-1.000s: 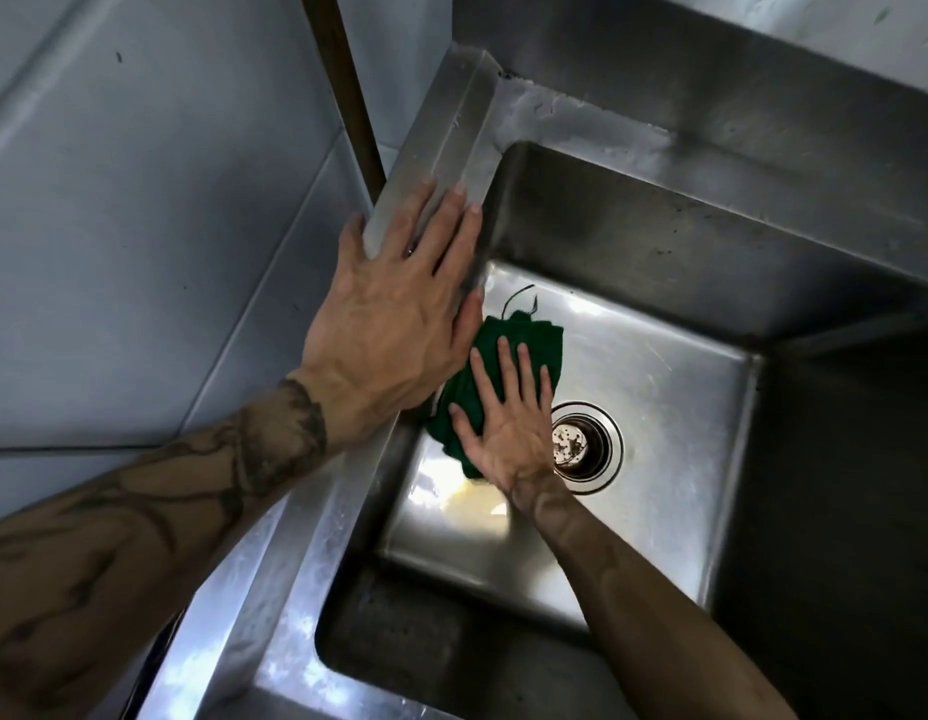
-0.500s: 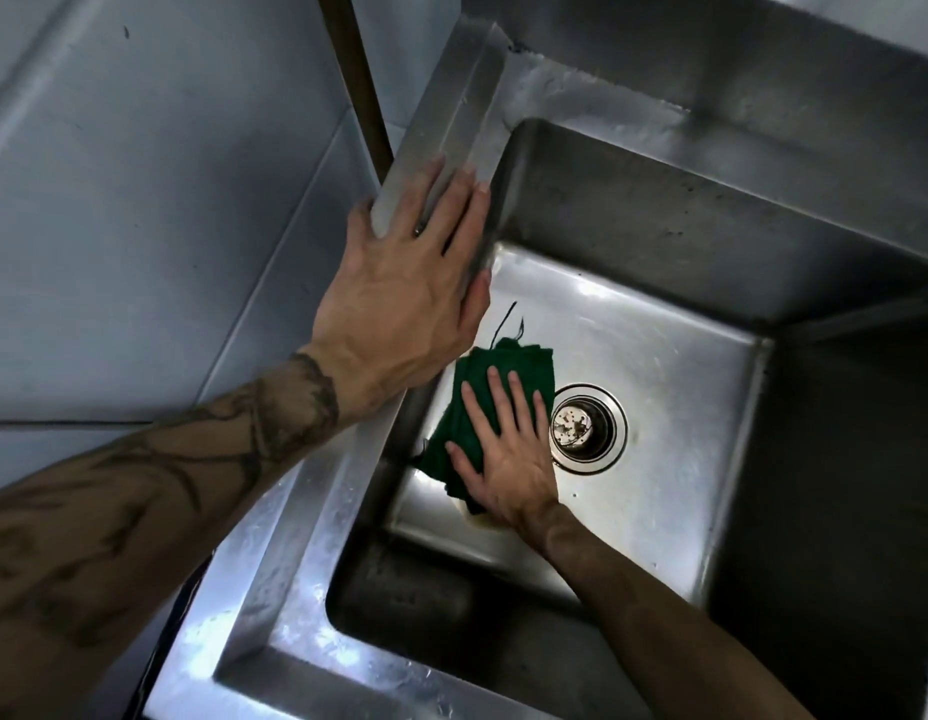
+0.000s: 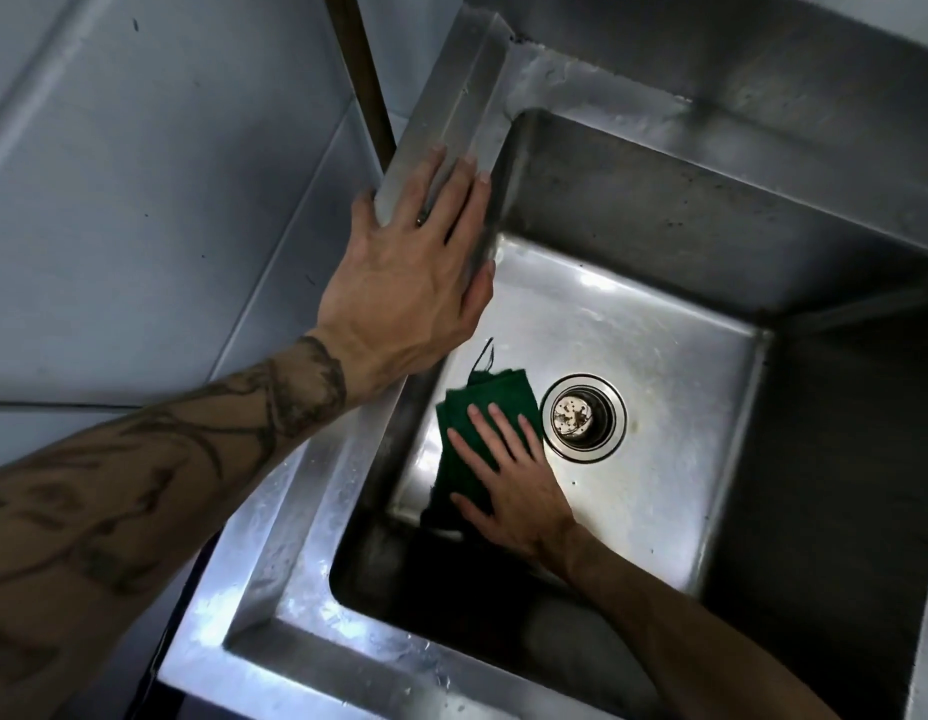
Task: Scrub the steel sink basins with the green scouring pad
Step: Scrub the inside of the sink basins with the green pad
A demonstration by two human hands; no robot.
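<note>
A deep steel sink basin (image 3: 659, 356) fills the view, its wet floor shining. The green scouring pad (image 3: 469, 413) lies flat on the basin floor, just left of the round drain (image 3: 584, 418). My right hand (image 3: 508, 480) presses down on the pad with straight, spread fingers; the pad's near end is hidden under my palm and in shadow. My left hand (image 3: 415, 272) rests flat on the basin's raised left rim (image 3: 451, 116), fingers straight along the steel.
A brown pipe (image 3: 363, 70) runs up behind the sink's left edge, against grey wall panels (image 3: 140, 174). The basin's back wall (image 3: 711, 210) is dull and spotted. A dark divider wall (image 3: 841, 459) bounds the basin on the right.
My right hand has slid the pad along the basin floor toward the near wall, next to the drain. My left hand stays on the rim.
</note>
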